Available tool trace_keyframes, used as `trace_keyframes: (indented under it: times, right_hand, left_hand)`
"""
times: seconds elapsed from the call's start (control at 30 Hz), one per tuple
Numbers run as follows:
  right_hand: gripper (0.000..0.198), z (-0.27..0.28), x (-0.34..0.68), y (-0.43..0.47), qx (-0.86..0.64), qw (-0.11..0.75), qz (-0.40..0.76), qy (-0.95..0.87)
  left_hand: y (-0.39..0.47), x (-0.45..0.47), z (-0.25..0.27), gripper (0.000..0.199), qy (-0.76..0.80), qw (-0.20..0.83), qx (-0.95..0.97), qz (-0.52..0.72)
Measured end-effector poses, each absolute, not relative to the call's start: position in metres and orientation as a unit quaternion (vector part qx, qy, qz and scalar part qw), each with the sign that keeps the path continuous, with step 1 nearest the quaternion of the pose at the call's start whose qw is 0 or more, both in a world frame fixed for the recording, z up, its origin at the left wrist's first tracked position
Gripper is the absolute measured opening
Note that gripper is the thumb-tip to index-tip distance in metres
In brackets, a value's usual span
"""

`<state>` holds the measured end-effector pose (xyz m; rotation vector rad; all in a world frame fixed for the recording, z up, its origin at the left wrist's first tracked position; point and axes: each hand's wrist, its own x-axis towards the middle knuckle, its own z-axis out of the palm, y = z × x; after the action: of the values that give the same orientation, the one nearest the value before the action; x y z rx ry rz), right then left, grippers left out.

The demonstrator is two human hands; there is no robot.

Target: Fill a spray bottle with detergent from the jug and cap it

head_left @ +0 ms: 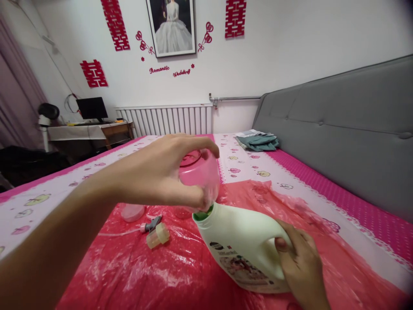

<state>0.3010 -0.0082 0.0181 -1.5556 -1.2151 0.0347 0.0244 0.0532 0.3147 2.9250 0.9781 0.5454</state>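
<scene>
My left hand [167, 172] is curled around a clear, rounded plastic container [204, 174], which looks pinkish against the red sheet. It is held right at the mouth of a pale green detergent jug [245, 228]; whether the two touch I cannot tell. The jug lies tilted, its open green-rimmed neck to the left and a printed label on its side. Through the jug's handle wraps my right hand [300, 258]. Left of the jug lie a translucent yellowish cap [158, 235], a grey and pink spray head [151, 224] with a thin tube, and a round pink lid [132, 212].
Red plastic sheeting [129, 275] is spread over the patterned bed [235, 161]. Folded clothes [258, 141] lie near the grey headboard [338, 112]. Beyond the bed are a radiator [167, 119] and a desk [77, 131] with a monitor [92, 108].
</scene>
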Motion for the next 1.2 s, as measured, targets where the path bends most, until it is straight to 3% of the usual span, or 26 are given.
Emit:
trace_keyframes:
  times: [0.27,0.47,0.67,0.83,1.03,1.2]
  right_hand:
    - [0.083,0.018,0.308,-0.009,-0.666,0.563,0.060,-0.486]
    - [0.079,0.015,0.318,-0.012,-0.679,0.558,0.096,-0.468]
    - [0.070,0.004,0.332,-0.014,-0.662,0.579,0.164,-0.448]
    - [0.073,-0.015,0.352,-0.010,-0.619,0.639,0.267,-0.372]
    - [0.072,-0.015,0.354,-0.013,-0.605,0.695,0.246,-0.302]
    - [0.056,-0.003,0.343,0.004,-0.580,0.738,0.179,-0.294]
  left_hand:
    - [0.057,0.015,0.309,0.047,0.338,0.052,0.912,0.227]
    - [0.065,-0.001,0.277,0.048,0.364,0.163,0.834,0.381]
    - [0.073,-0.034,0.203,0.055,0.465,0.323,0.645,0.513]
    - [0.066,-0.077,0.114,0.073,0.443,0.510,0.435,0.595]
    - [0.009,-0.093,0.030,0.082,0.494,0.476,0.401,0.607]
    - [-0.016,-0.078,-0.007,0.100,0.518,0.342,0.492,0.610]
